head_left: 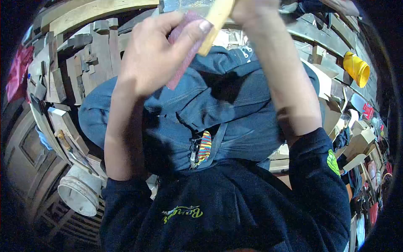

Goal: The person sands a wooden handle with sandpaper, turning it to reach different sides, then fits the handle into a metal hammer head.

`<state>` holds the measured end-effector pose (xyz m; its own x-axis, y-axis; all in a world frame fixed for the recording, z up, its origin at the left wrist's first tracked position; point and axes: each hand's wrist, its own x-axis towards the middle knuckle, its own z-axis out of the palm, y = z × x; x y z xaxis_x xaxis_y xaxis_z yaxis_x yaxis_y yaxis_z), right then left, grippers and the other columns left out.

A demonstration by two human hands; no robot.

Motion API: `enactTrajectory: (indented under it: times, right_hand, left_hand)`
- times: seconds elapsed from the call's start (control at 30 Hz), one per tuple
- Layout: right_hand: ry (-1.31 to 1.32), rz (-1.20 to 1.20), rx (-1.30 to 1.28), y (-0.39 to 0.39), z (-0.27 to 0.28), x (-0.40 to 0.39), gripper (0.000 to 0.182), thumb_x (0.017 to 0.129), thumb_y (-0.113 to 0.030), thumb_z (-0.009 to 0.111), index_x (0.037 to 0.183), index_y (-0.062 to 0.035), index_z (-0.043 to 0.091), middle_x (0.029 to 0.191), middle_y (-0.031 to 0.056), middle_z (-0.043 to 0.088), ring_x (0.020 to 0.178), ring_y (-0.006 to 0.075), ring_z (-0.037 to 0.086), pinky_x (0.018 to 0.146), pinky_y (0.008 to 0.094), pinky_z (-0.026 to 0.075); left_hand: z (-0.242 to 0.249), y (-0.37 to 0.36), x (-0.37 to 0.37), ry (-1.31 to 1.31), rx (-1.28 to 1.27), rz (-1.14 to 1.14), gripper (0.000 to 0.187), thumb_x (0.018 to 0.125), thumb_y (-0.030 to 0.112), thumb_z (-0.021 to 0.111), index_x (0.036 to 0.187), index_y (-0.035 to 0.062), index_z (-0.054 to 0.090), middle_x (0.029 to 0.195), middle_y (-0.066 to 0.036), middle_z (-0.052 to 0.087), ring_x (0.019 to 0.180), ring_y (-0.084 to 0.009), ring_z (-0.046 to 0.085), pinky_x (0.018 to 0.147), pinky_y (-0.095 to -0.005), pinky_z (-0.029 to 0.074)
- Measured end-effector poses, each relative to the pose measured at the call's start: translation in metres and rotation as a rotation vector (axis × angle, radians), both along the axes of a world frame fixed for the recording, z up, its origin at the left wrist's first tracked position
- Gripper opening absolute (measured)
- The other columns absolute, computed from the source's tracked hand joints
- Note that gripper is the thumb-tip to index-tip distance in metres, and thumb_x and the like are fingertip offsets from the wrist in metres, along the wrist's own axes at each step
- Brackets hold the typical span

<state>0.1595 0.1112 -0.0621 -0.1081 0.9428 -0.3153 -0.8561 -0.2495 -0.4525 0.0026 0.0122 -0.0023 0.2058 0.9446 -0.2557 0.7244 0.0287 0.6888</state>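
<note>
My left hand (161, 50) is closed around a folded sheet of reddish sandpaper (179, 73), its thumb pressed along the top. The sandpaper lies against the side of a pale wooden piece (216, 26), whose lower end is rounded. My right hand (254, 11), blurred and partly cut off by the top edge, grips the upper end of that wood. Both hands are raised above my crossed legs in blue jeans (235, 111). A striped beaded tag (204, 148) hangs at my waist.
Wooden boards and offcuts (98, 50) lie on the left, near a white bucket (79, 191). On the right are a yellow container (356, 69), cardboard boxes (359, 143) and mixed clutter. Part of another person (312, 6) shows at the top right.
</note>
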Motion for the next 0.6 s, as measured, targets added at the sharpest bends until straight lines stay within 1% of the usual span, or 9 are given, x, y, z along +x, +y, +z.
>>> enactTrajectory:
  times: [0.1,0.17,0.23,0.3,0.33,0.43,0.5,0.57,0.6]
  right_hand:
    - [0.052,-0.001,0.07,0.004,-0.004,0.009,0.039,0.11,-0.049,0.035,0.101,-0.0109,0.042,0.071,0.0002,0.043,0.055,0.0136,0.041,0.062,0.0342,0.044]
    - [-0.025,-0.036,-0.08,-0.009,0.006,-0.006,0.04,0.11,-0.048,0.035,0.1,-0.0108,0.043,0.071,0.0005,0.043,0.056,0.0136,0.041,0.061,0.034,0.044]
    - [0.053,0.103,-0.012,-0.007,-0.002,-0.008,0.038,0.11,-0.049,0.036,0.102,-0.0115,0.042,0.072,0.0007,0.044,0.056,0.0135,0.042,0.062,0.0344,0.044]
    - [-0.006,0.02,-0.092,-0.003,0.003,-0.003,0.038,0.11,-0.049,0.036,0.102,-0.0118,0.042,0.072,0.0004,0.043,0.055,0.0131,0.041,0.062,0.0347,0.045]
    - [0.088,0.03,0.011,0.002,-0.006,0.002,0.039,0.11,-0.049,0.035,0.102,-0.0116,0.042,0.072,0.0002,0.043,0.055,0.0127,0.041,0.062,0.0348,0.045]
    - [0.078,0.025,-0.005,-0.001,-0.006,0.0,0.039,0.11,-0.049,0.035,0.103,-0.011,0.042,0.071,-0.0001,0.043,0.055,0.0126,0.041,0.062,0.0351,0.046]
    - [0.018,0.025,-0.03,-0.004,-0.005,-0.005,0.039,0.11,-0.049,0.035,0.102,-0.0111,0.042,0.071,-0.0002,0.043,0.054,0.0128,0.041,0.062,0.0351,0.046]
    - [0.013,0.045,-0.042,-0.004,-0.005,-0.007,0.038,0.11,-0.048,0.034,0.102,-0.0111,0.042,0.071,-0.0002,0.043,0.054,0.0131,0.041,0.061,0.035,0.046]
    - [0.011,0.038,-0.04,-0.001,-0.005,-0.004,0.037,0.11,-0.047,0.035,0.101,-0.0112,0.041,0.071,-0.0001,0.043,0.055,0.0131,0.042,0.062,0.0351,0.046]
  left_hand:
    - [-0.001,0.0,0.002,-0.027,-0.023,0.002,0.039,0.101,0.039,0.066,0.108,0.0012,0.075,0.081,-0.002,0.07,0.076,-0.0067,0.06,0.072,-0.026,0.049]
    - [-0.002,0.003,0.005,-0.046,-0.057,0.051,0.039,0.101,0.038,0.065,0.107,0.0011,0.075,0.081,-0.001,0.07,0.077,-0.0066,0.06,0.072,-0.0262,0.049]
    - [-0.004,0.002,0.004,-0.013,-0.073,0.032,0.039,0.102,0.038,0.065,0.107,0.0005,0.075,0.081,-0.001,0.069,0.077,-0.0065,0.059,0.073,-0.026,0.049]
    - [-0.01,-0.002,0.002,-0.124,0.031,0.056,0.048,0.096,0.049,0.066,0.091,0.0018,0.073,0.065,-0.013,0.064,0.061,-0.021,0.062,0.063,-0.0359,0.05]
    - [-0.008,-0.004,0.003,-0.125,0.012,0.055,0.048,0.096,0.049,0.065,0.091,0.0019,0.073,0.066,-0.013,0.065,0.061,-0.0202,0.063,0.061,-0.0355,0.05]
    - [-0.007,0.0,0.005,-0.078,-0.012,0.053,0.046,0.097,0.048,0.065,0.096,0.0032,0.074,0.07,-0.013,0.066,0.063,-0.0204,0.064,0.062,-0.0355,0.05]
    - [-0.005,0.0,0.008,-0.093,-0.015,0.086,0.043,0.097,0.046,0.064,0.1,0.0049,0.076,0.071,-0.013,0.068,0.064,-0.0208,0.065,0.063,-0.0354,0.051]
    - [-0.009,-0.001,0.007,-0.128,0.058,0.134,0.041,0.097,0.045,0.065,0.102,0.0059,0.076,0.069,-0.012,0.068,0.064,-0.0194,0.066,0.064,-0.0353,0.052]
    - [-0.014,0.0,0.001,-0.087,0.148,0.138,0.041,0.097,0.045,0.065,0.103,0.0062,0.076,0.069,-0.011,0.068,0.064,-0.0169,0.066,0.065,-0.0347,0.053]
